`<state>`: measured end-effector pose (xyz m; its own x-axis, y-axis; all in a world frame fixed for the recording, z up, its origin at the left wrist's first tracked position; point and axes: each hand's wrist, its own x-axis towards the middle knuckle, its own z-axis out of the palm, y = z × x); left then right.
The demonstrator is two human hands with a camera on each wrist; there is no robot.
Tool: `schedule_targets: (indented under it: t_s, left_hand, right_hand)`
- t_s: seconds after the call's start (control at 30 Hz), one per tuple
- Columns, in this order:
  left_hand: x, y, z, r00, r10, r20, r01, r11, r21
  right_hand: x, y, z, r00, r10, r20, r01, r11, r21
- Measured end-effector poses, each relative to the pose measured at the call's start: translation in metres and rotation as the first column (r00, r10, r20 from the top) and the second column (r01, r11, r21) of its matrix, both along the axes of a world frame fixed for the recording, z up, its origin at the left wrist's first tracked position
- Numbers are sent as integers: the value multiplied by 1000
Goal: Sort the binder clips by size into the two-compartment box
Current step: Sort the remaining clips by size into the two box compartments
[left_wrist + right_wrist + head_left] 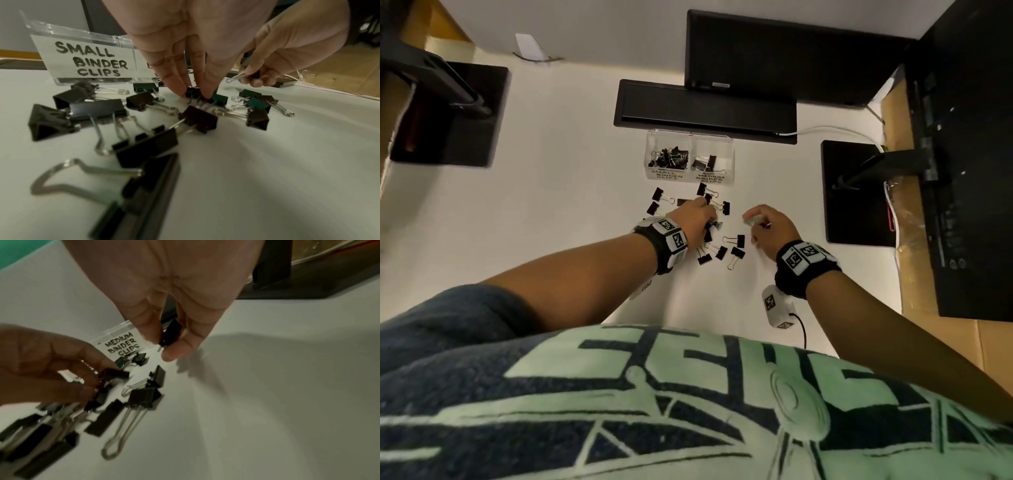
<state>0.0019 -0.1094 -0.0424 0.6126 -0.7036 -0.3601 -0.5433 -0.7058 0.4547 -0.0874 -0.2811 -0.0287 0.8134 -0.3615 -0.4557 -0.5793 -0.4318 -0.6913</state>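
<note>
A clear two-compartment box (690, 137) stands on the white table; its labels read SMALL BINDER CLIPS (92, 60) and MEDIUM BINDER CLIPS (122, 344), and both compartments hold black clips. Several loose black binder clips (736, 253) lie scattered in front of it. My left hand (709, 214) reaches down into the pile, and its fingertips (206, 95) pinch a small clip (192, 92) that lies on the table. My right hand (755, 219) hovers to the right of the pile and pinches a black clip (171, 331) between thumb and fingers, its wire handle sticking out.
A long black bar (705, 109) lies just behind the box, under a monitor (791, 58). Black monitor bases stand at the left (448, 113) and the right (856, 192). A white tagged device (777, 308) with a cable sits near my body.
</note>
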Motion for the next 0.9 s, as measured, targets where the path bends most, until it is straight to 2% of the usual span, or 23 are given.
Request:
schedule_targets:
  t_s: [0.17, 0.27, 0.37, 0.47, 0.67, 0.8, 0.9]
  left_hand:
    - [0, 6, -2, 1000, 28, 6, -28, 1000, 1]
    - [0, 8, -1, 997, 73, -12, -73, 997, -9]
    - [1, 11, 1, 996, 85, -23, -85, 996, -26]
    - [1, 12, 2, 993, 110, -37, -111, 993, -48]
    - [1, 15, 10, 988, 139, -59, -144, 987, -75]
    - [3, 18, 13, 985, 144, -93, -149, 988, -46]
    - [2, 23, 13, 983, 167, -76, -173, 982, -82]
  right_hand:
    - [-3, 10, -5, 980, 161, -119, -186, 954, -235]
    - [-4, 18, -9, 967, 202, -156, -240, 926, -290]
    - [-1, 22, -11, 970, 185, -157, -226, 923, -312]
    - [1, 25, -12, 977, 161, -138, -196, 937, -290]
    - [2, 31, -10, 975, 216, -45, -220, 953, -209]
    - [19, 26, 3, 995, 71, 68, -64, 993, -104]
    - [47, 19, 23, 989, -46, 139, 51, 998, -30]
